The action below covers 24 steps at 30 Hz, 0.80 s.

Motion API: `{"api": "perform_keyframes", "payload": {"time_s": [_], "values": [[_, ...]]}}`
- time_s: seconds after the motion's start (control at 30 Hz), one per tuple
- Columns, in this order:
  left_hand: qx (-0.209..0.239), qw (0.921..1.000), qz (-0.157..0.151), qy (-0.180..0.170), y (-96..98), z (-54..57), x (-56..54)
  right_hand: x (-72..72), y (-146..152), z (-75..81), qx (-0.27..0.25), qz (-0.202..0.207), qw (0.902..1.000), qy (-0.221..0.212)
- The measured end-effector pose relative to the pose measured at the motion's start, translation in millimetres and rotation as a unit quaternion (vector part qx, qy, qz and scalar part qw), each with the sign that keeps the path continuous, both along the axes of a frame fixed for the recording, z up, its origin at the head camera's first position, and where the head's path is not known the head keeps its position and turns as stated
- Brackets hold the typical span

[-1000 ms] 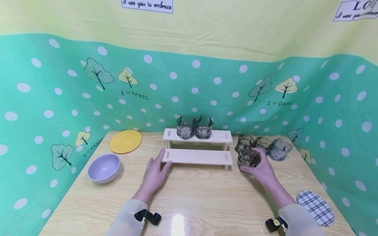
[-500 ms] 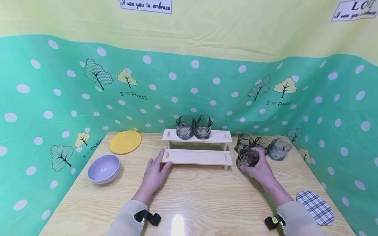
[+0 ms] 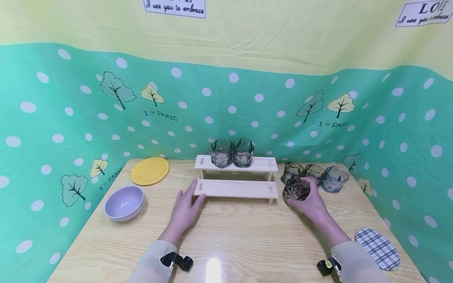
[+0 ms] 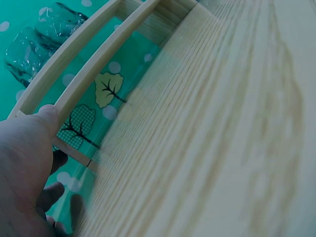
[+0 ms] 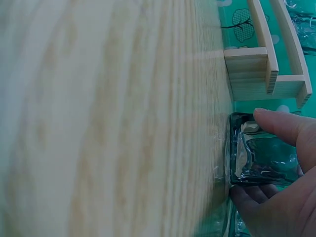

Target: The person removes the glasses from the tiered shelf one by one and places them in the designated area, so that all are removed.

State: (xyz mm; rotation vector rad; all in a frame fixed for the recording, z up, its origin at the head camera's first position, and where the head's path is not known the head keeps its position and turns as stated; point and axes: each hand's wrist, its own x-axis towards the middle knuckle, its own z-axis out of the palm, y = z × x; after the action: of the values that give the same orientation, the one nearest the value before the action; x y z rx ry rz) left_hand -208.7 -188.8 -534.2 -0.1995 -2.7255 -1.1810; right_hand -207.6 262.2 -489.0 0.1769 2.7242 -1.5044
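A smoky, faceted glass tumbler (image 3: 295,189) is at the right of the wooden two-step rack (image 3: 237,188). My right hand (image 3: 313,202) grips it, thumb on one side and fingers on the other; in the right wrist view the tumbler (image 5: 264,150) appears at or close to the tabletop. My left hand (image 3: 185,208) touches the left end of the rack's lower step, with its thumb at the front edge and index finger along the side. Two grey tumblers (image 3: 222,153) stand side by side on the upper step.
Behind the held tumbler stand a dark tumbler (image 3: 292,171), an amber-tinted tumbler (image 3: 314,171) and a bluish tumbler (image 3: 333,179). At left lie a yellow plate (image 3: 150,171) and a lilac bowl (image 3: 124,203). A checked oval mat (image 3: 378,249) lies at right.
The tumbler in my right hand has shifted slightly left and turned or tipped a little, mostly in the first half second. My left hand has stayed at the rack.
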Motion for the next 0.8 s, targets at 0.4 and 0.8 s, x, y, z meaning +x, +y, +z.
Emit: {"api": "perform_keyframes", "payload": {"time_s": [0.4,0.8], "values": [[0.005,1.0000,-0.001,0.004,-0.5,-0.4,1.0,9.8,1,11.0,-0.017,0.007,0.9995,0.025],[0.004,1.0000,-0.004,0.004,-1.3,-1.2,0.2,14.7,-3,40.7,0.000,0.003,0.9986,0.054]]}}
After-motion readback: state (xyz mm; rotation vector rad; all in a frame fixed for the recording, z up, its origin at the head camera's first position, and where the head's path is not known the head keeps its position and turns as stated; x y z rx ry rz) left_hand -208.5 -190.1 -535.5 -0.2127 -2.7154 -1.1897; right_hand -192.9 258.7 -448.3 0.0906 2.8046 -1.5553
